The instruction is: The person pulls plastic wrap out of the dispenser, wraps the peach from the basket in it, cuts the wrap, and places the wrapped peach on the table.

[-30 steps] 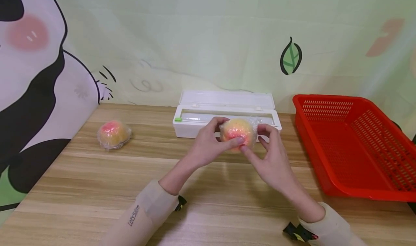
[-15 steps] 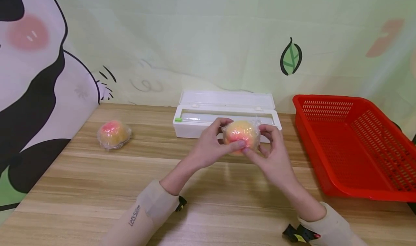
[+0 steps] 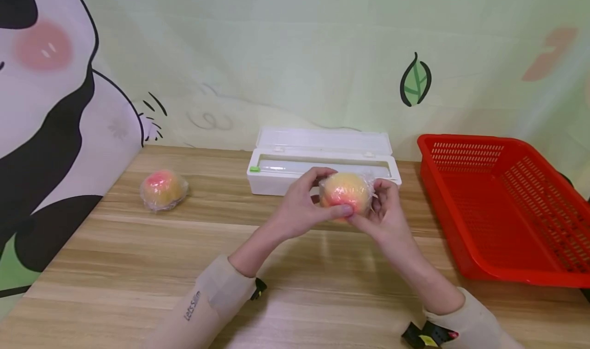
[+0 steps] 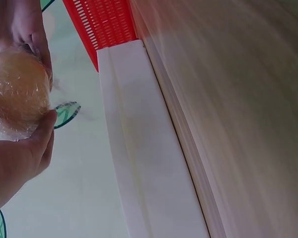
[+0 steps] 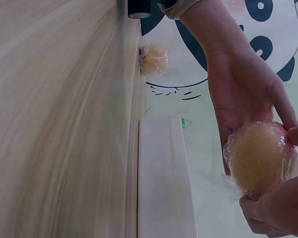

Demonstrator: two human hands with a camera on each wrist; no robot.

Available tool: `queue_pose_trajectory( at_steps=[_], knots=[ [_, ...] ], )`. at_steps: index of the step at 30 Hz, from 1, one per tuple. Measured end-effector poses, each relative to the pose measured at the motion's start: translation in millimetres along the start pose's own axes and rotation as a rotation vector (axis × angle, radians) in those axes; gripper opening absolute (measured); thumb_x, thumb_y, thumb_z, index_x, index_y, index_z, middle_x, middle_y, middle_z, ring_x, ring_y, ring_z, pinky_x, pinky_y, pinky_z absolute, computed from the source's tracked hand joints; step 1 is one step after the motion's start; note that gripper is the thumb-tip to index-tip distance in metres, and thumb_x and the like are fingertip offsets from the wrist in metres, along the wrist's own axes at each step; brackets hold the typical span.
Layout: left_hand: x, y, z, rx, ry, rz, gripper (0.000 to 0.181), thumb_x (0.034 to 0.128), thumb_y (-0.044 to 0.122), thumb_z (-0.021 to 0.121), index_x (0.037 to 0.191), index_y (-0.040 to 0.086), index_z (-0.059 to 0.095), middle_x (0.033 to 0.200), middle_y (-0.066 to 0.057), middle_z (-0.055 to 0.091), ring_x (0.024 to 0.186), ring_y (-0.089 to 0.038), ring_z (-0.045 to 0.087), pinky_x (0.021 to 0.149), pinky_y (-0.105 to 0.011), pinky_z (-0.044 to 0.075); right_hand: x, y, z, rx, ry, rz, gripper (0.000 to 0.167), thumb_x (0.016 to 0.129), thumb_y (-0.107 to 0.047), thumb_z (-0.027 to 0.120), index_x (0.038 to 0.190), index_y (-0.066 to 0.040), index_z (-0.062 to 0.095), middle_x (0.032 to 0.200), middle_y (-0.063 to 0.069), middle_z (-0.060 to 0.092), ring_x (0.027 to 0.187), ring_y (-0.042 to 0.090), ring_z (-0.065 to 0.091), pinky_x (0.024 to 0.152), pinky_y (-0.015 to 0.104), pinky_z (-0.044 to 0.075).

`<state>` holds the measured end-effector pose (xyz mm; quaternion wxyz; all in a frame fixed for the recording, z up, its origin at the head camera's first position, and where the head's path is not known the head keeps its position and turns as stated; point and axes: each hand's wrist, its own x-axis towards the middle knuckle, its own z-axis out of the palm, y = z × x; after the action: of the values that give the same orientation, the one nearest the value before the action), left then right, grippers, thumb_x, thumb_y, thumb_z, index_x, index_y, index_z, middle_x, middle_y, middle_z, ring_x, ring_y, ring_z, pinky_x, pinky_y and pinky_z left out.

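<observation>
Both hands hold a peach wrapped in cling film, raised above the table in front of the white box. My left hand grips its left side, thumb across the lower front. From the other side my right hand pinches the film and the peach, its thumb meeting the left one at the bottom. In the left wrist view, crinkled clear film covers the rounded underside of the peach. A second film-wrapped peach rests on the table at the left.
Behind the hands stands a white cling film box, its lid raised, with a roll inside and a green slider at its left end. A red plastic basket stands on the right of the wooden table. A printed cloth hangs behind.
Both hands and the peach have shifted slightly right and down in the head view. The fingers of my right hand have curled in closer against the film.
</observation>
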<state>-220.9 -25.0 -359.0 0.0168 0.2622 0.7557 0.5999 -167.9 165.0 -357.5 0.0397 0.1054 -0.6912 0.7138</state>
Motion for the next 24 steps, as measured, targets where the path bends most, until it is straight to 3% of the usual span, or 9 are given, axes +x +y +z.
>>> queue_pose_trajectory(
  at_steps=[5,9,15,24],
  knots=[
    [-0.3,0.5,0.6,-0.048,-0.017,-0.012,0.065,0.0831,0.019,0.089,0.136,0.010,0.052,0.134,-0.004,0.053,0.120,-0.020,0.055,0.098,-0.042,0.051,-0.2,-0.1,0.7,0.033,-0.002,-0.003,0.057,0.088,0.013,0.064,0.123,-0.013,0.026,0.135,0.008,0.037,0.125,0.021,0.038,0.106,0.020,0.036],
    [-0.2,0.6,0.1,-0.106,-0.051,-0.058,0.063,0.0847,0.018,0.087,0.134,0.015,0.049,0.134,-0.008,0.055,0.110,-0.025,0.063,0.088,-0.040,0.056,-1.3,-0.6,1.8,0.042,0.014,-0.012,0.057,0.088,0.014,0.063,0.124,-0.012,0.027,0.133,0.008,0.038,0.122,0.022,0.039,0.104,0.020,0.038],
    [0.3,-0.4,0.7,-0.174,-0.089,-0.115,0.064,0.0880,0.017,0.084,0.137,0.020,0.043,0.124,-0.015,0.060,0.105,-0.027,0.065,0.082,-0.038,0.058,-2.8,-1.1,3.0,0.039,0.027,-0.037,0.057,0.088,0.014,0.063,0.126,-0.010,0.029,0.131,0.010,0.041,0.119,0.024,0.042,0.102,0.020,0.042],
    [1.3,-4.5,1.7,-0.187,-0.064,-0.087,0.062,0.0886,0.013,0.081,0.138,0.014,0.044,0.119,-0.016,0.061,0.101,-0.025,0.063,0.080,-0.034,0.056,-3.2,0.6,4.2,0.017,0.017,-0.040,0.056,0.090,0.012,0.064,0.128,-0.009,0.028,0.133,0.010,0.042,0.121,0.024,0.042,0.103,0.021,0.042]
  ],
)
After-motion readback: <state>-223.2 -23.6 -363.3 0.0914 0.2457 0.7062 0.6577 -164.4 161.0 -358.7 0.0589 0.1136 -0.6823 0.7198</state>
